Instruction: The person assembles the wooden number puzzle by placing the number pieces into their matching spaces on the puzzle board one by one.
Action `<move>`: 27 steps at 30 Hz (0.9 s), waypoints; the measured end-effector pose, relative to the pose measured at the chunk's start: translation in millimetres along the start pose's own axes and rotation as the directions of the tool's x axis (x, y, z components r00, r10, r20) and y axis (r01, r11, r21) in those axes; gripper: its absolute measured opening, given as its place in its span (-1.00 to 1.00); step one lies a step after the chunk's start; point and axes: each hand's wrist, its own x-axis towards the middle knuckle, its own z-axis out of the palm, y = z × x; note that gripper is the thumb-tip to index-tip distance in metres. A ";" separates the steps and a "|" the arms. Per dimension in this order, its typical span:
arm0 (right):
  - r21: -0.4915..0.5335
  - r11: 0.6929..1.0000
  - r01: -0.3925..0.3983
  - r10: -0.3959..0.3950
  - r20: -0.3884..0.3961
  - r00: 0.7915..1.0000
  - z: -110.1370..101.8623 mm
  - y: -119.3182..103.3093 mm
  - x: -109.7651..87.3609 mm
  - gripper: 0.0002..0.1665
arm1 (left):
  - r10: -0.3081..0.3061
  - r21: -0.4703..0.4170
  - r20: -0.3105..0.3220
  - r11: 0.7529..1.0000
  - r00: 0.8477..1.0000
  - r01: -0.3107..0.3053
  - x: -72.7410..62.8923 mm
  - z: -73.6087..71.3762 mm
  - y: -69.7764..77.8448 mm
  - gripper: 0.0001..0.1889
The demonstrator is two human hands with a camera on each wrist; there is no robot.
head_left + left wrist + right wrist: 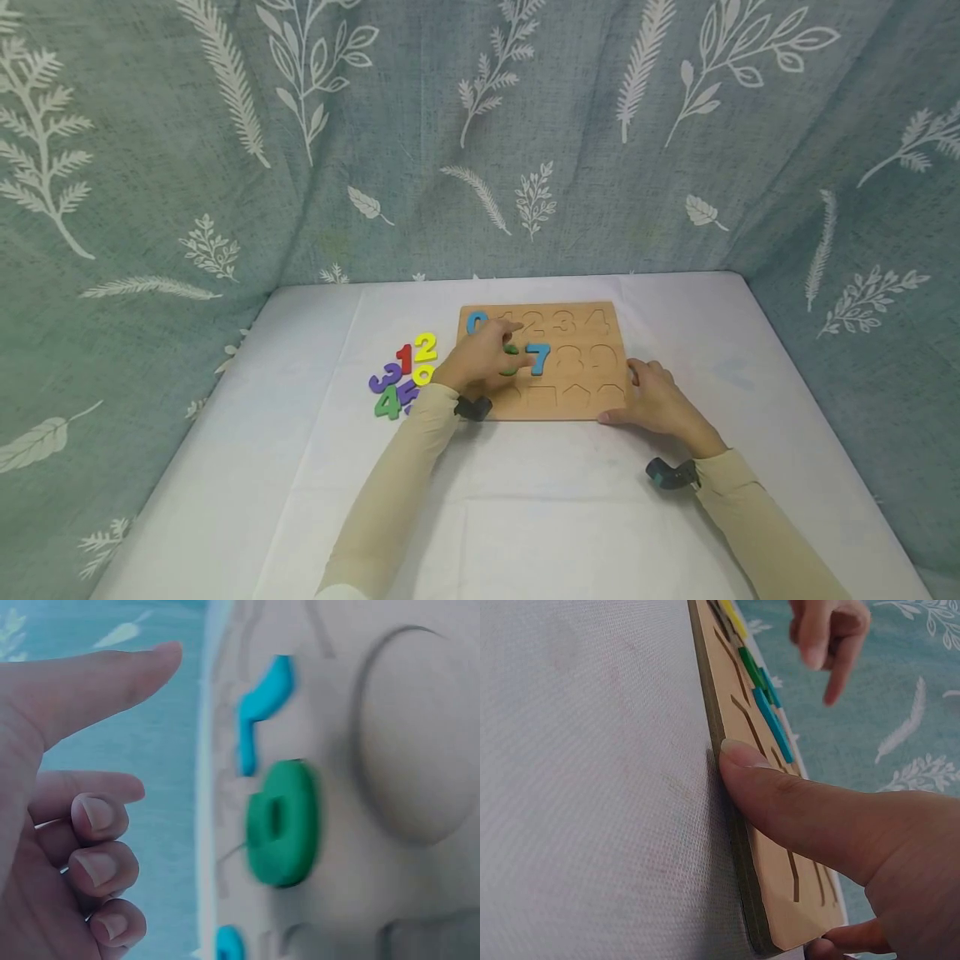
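Note:
A wooden number puzzle board [585, 414] lies flat on the white table. Over its left half hovers my left hand [480, 357], thumb and index finger stretched out, the other fingers loosely curled, nothing between them. Just beneath it, a green 6 [289, 855] sits in the middle row, partly hidden in the head view. Beside that is a blue 7 [537, 358], and a blue 0 [471, 323] is at the top left corner. My right hand [663, 400] grips the board's near right corner, thumb on the front edge [739, 825] and fingers along the right side.
Left of the board lies a loose group of number pieces: a red 1 [405, 359], yellow 2 [425, 346], purple 3 [386, 379], green 4 [387, 403], purple 5 [407, 392] and a yellow looped piece [416, 376]. A patterned curtain [420, 183] hangs behind the table.

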 end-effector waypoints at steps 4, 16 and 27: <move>-0.004 1.000 0.006 -0.006 0.000 1.000 -0.5 -0.8 0.2 0.47 | 0.015 0.013 -0.112 1.000 0.994 -0.013 -13.1 -18.0 1.6 -0.25; 0.009 1.000 0.013 -0.013 0.010 1.000 -2.6 -2.4 -0.5 0.46 | 0.078 0.054 -0.347 0.997 0.935 -0.063 -71.8 -70.4 -16.2 -0.31; 0.022 1.000 0.021 -0.021 0.005 1.000 -1.8 -2.8 -4.5 0.45 | -0.030 0.057 -0.491 0.996 0.871 0.066 -129.0 -95.0 -53.8 -0.35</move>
